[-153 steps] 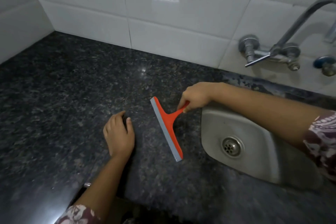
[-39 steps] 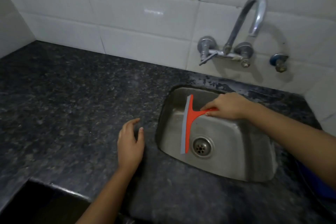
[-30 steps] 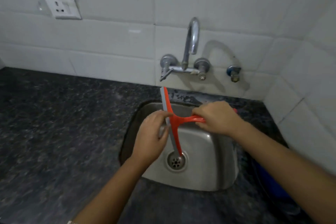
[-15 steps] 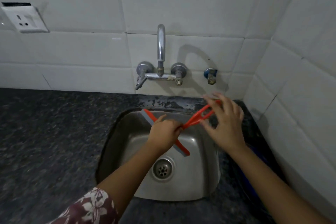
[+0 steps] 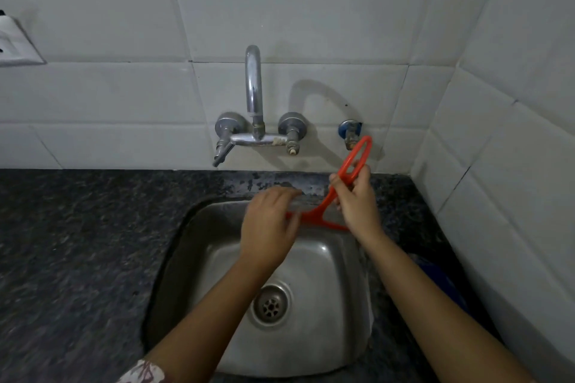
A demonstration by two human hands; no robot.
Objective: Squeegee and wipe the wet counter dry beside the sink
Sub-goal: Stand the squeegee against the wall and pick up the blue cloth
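Observation:
An orange squeegee [image 5: 323, 211] hangs over the steel sink [image 5: 323, 258], its loop handle pointing up toward the wall. My right hand [image 5: 354, 202] grips the handle just below the loop. My left hand [image 5: 270, 227] is on the left part of the blade, its fingers blurred and lying across it; that half of the blade is hidden under the hand. The dark speckled counter [image 5: 77, 242] spreads to the left of the sink, with a wet-looking strip behind the basin.
A chrome wall tap [image 5: 253, 96] stands above the sink, with a small blue valve [image 5: 350, 129] to its right. A white socket [image 5: 15, 43] sits on the tiles at far left. The tiled side wall closes in on the right, with something blue [image 5: 441, 283] below it.
The squeegee went from the counter into the sink; my left hand joined it on the blade. In the last half second the handle tilted up and my right hand closed on it.

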